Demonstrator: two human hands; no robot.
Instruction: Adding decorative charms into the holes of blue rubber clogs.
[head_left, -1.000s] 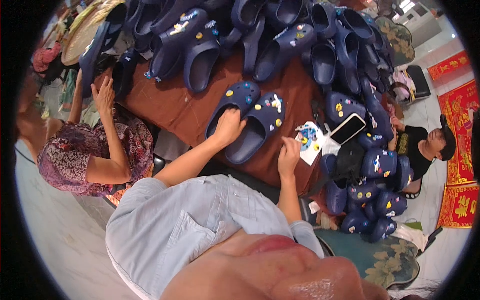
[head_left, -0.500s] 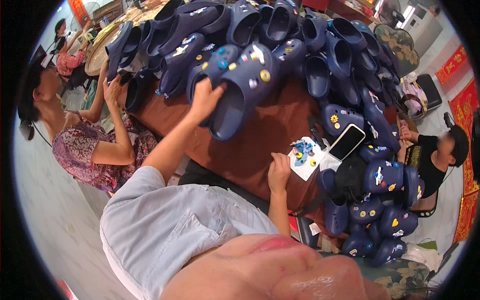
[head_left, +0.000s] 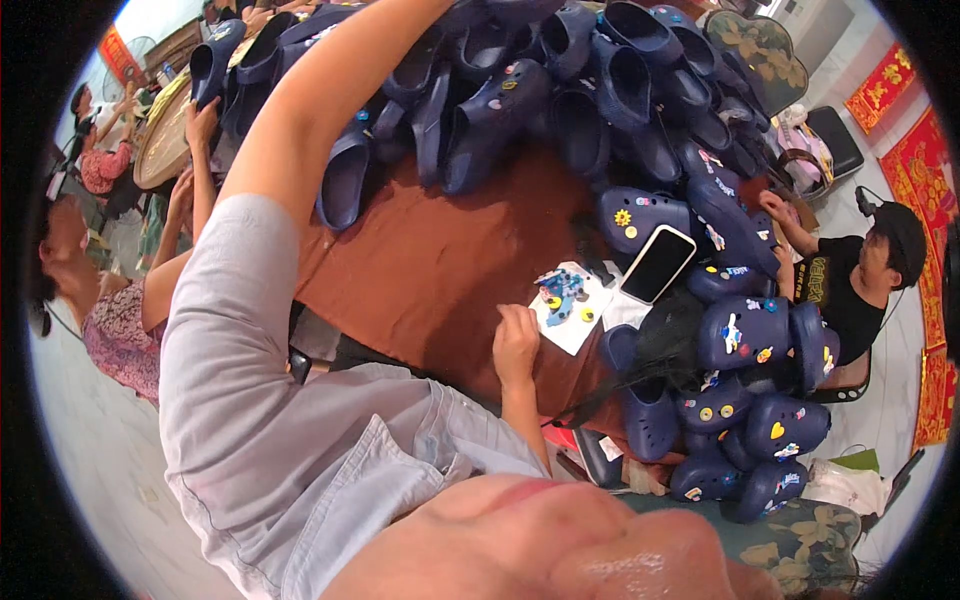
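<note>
My left arm stretches over the far pile of navy clogs, and its hand lies beyond the upper edge of the picture. Low over the brown-covered table is my right hand, its fingers curled in with the tips close together; anything between them is too small to make out. Beside it lies a white sheet of paper bearing small blue and yellow shoe charms. A clog rests at the pile's near left edge.
A phone lies right of the paper, near a black thing. Charm-covered clogs crowd the right side. At the left, a person's hand holds a clog. Another person sits at the right.
My left hand held a pair of clogs above the table; the arm has swung up and away, out over the far pile. My right hand stays beside the paper, fingers curled.
</note>
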